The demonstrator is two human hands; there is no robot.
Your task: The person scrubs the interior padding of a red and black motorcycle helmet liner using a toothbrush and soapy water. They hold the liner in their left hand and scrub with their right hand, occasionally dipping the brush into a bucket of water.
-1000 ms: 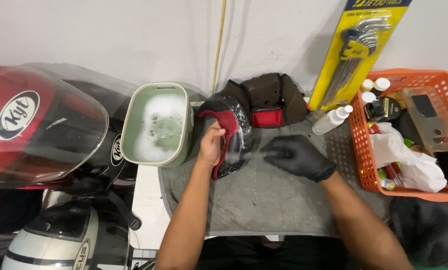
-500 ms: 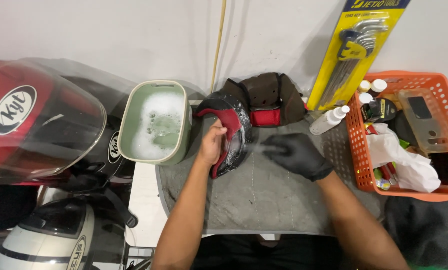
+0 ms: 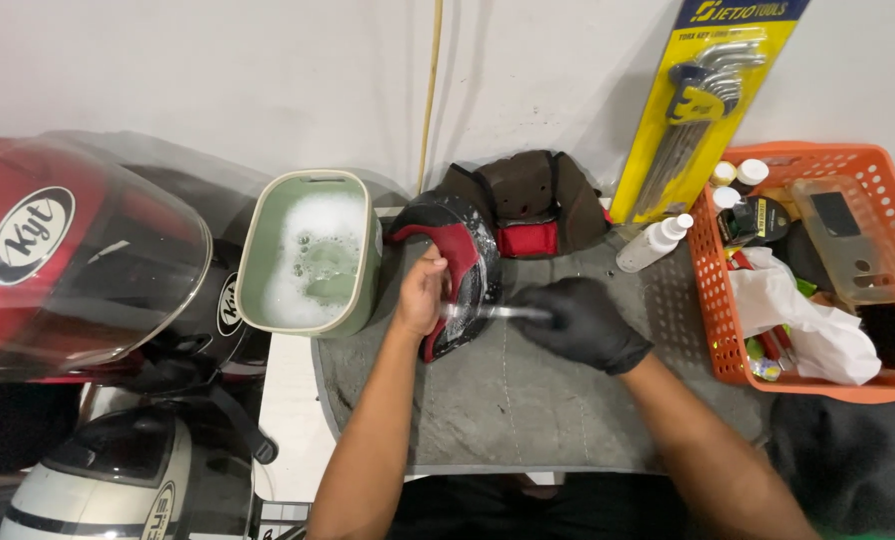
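On the grey mat [image 3: 528, 400], right in the middle: bare left hand [image 3: 423, 295] clamped on the edge of the red-and-black helmet pad [image 3: 458, 270], arm angled in from below. Gloved right hand [image 3: 583, 320] closed around a thin clear brush [image 3: 493, 312], tip touching the pad. Hands close but not touching. Barely different from half a second back, same grip, same spot. Green tub of suds [image 3: 313, 250] just left, orange basket [image 3: 728, 330] off right.

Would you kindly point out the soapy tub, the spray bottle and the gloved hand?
soapy tub [image 3: 260, 232], head view, left rim.
spray bottle [image 3: 648, 248], head view, bottle body.
gloved right hand [image 3: 583, 322], head view, back of the hand.
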